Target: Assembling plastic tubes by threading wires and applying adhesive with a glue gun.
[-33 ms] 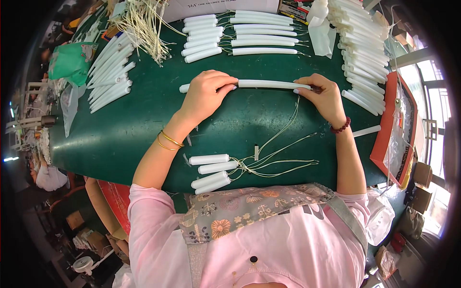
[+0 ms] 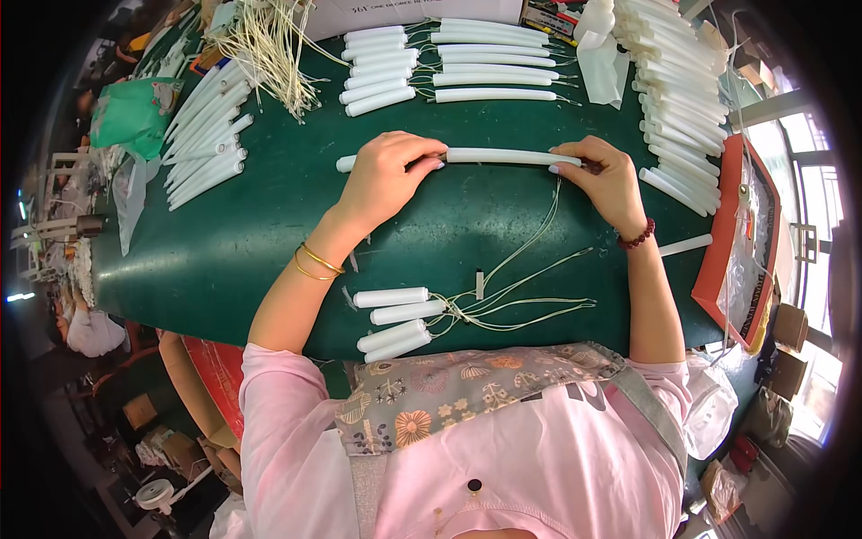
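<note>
My left hand [image 2: 386, 175] is closed around a white plastic tube, whose rounded end [image 2: 345, 164] sticks out to the left of the palm. My right hand [image 2: 606, 175] pinches the far end of a long white tube [image 2: 503, 156]. The long tube's other end meets my left fingertips, with a small gap or dark joint there; fingers hide the details. From near my right fingers, thin pale wires [image 2: 545, 220] run down toward the table. Below my hands lie several short white cylinders [image 2: 391, 297] with looped pale wires [image 2: 539, 307].
White tubes with wire ends [image 2: 494, 78] lie in rows at the back. Loose wires [image 2: 269, 54] and more tubes [image 2: 211, 135] are at left beside a green bag [image 2: 135, 117]. A tall tube stack [image 2: 678, 117] stands right, near an orange-red box [image 2: 718, 260]. One tube [image 2: 687, 245] lies beside it.
</note>
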Demonstrator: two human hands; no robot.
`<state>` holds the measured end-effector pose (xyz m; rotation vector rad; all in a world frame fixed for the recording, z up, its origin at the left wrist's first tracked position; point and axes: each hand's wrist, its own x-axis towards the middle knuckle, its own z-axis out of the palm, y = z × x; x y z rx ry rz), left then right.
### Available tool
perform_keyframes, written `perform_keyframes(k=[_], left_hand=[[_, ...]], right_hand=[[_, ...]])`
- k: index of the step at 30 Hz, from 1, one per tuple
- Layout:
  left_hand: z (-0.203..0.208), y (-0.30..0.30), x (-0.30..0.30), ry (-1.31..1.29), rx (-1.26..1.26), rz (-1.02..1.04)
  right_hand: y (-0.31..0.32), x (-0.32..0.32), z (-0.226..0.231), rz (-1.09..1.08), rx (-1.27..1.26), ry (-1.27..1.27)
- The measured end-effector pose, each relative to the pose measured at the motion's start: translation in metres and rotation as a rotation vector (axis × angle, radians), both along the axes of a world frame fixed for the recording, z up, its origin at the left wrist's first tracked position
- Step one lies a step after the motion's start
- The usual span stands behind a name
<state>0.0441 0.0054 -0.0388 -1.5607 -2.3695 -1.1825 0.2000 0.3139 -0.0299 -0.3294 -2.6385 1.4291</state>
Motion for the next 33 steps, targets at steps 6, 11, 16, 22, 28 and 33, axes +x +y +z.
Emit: perform_keyframes(k=[6, 11, 16, 22, 28, 33], left_hand=[[0.013, -0.005, -0.001, -0.24, -0.034, -0.035], [0.041, -0.041, -0.02, 0.208, -0.188, 0.142], [0.014, -0.058, -0.035, -0.081, -0.262, 0.369], [0.003, -0.029, -0.05, 0.324, -0.143, 0.369], [0.064, -0.065, 0.025, -0.263, -0.498, -0.139], [0.077, -0.087, 0.085, -0.324, -0.657, -0.18]], right_hand=[[-0.01, -0.009, 0.0, 0.113, 0.178, 0.204], [-0.003, -0.018, 0.0, 0.171, 0.365, 0.274], [-0.017, -0.04, 0.0, 0.131, 0.484, 0.284], [-0.011, -0.067, -0.006, -0.028, 0.743, 0.308], [-0.03, -0.015, 0.041, 0.417, 0.397, 0.192], [-0.068, 0.029, 0.03, 0.742, 0.284, 0.186]])
